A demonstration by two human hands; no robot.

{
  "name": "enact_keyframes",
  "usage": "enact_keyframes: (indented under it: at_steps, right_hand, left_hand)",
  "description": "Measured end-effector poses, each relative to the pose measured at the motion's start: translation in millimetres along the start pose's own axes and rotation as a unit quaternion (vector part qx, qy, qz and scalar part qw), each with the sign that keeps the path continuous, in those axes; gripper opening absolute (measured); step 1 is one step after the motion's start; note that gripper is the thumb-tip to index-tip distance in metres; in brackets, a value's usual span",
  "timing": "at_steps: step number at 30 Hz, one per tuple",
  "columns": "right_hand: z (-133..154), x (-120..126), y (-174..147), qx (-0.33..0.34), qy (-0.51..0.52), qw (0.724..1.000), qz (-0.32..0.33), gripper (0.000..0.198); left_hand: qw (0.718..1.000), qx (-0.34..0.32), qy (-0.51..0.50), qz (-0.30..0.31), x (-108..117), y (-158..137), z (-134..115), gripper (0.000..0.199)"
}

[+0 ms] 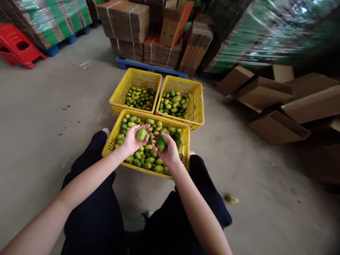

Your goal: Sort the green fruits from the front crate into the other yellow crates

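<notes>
My left hand (pixel 134 139) is palm up above the front crate, its fingers curled around a pale yellow-green lemon (pixel 141 134). In my right hand (pixel 169 150) rests a darker green lemon (pixel 161 142), held between thumb and fingers. The hands are close together but apart. Below them is a yellow plastic crate (pixel 146 171), with many green and yellowish lemons (pixel 149 160) inside. My hands and forearms hide part of its contents.
Behind stand two more yellow crates, left (pixel 118 102) and right (pixel 198 122), partly filled with similar fruit. Flattened cartons (pixel 127 21) are stacked on a blue pallet (pixel 127 63). Open cardboard boxes (pixel 262 94) lie at right, a red stool (pixel 20 44) at far left. A yellowish scrap (pixel 231 199) lies on the floor.
</notes>
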State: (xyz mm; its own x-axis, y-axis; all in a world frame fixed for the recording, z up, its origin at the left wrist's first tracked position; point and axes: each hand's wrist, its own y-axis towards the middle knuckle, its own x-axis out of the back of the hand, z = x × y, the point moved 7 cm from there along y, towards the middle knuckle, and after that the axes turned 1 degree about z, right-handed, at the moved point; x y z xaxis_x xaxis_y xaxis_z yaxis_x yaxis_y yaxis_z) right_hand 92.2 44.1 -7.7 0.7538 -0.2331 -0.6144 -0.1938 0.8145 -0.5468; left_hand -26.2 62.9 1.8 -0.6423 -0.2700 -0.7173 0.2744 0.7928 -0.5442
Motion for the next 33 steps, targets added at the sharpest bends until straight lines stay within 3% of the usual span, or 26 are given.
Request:
enact_keyframes:
  at_steps: [6, 9, 12, 15, 18, 21, 24, 26, 27, 29, 33]
  right_hand:
    - [1, 6, 3, 0.002, 0.021, 1.000, 0.008, 0.018]
    - [-1, 15, 7, -0.011, 0.013, 1.000, -0.003, 0.014]
    - [-2, 28, 10, -0.017, 0.026, 0.998, -0.055, 0.009]
    - [3, 33, 12, 0.026, -0.010, 0.997, -0.074, 0.010]
    - [14, 31, 6, 0.116, -0.090, 0.985, -0.088, 0.015]
    - [34, 24, -10, 0.258, -0.202, 0.938, -0.112, 0.030]
    - [52, 4, -31, 0.408, -0.364, 0.832, -0.091, 0.039]
    - [54, -5, -38, 0.456, -0.429, 0.776, -0.078, 0.035]
    - [53, -7, -40, 0.464, -0.445, 0.762, -0.075, 0.033]
    - [50, -6, -38, 0.463, -0.450, 0.760, -0.074, 0.032]
    - [43, -4, -32, 0.451, -0.447, 0.768, -0.078, 0.033]
  left_hand:
    - [0.997, 0.035, -0.061, -0.038, 0, -3, 7, 0.029]
    - [0.997, 0.063, -0.045, -0.012, -1, -3, 12, 0.031]
    - [0.998, 0.051, -0.007, 0.027, -4, -2, 10, 0.029]
    - [0.998, 0.027, 0.048, 0.039, -4, -2, 6, 0.021]
    - [0.994, -0.001, 0.105, 0.026, 1, 1, 4, 0.007]
    - [0.983, -0.055, 0.175, 0.010, 6, 5, -3, 0.019]
    - [0.955, -0.134, 0.263, 0.029, 4, 4, -14, 0.032]
    - [0.922, -0.202, 0.328, 0.046, 0, 1, -23, 0.041]
    - [0.903, -0.231, 0.357, 0.053, -2, -2, -27, 0.043]
    - [0.872, -0.275, 0.399, 0.070, -6, -6, -32, 0.044]
    - [0.849, -0.300, 0.424, 0.097, -10, -9, -31, 0.041]
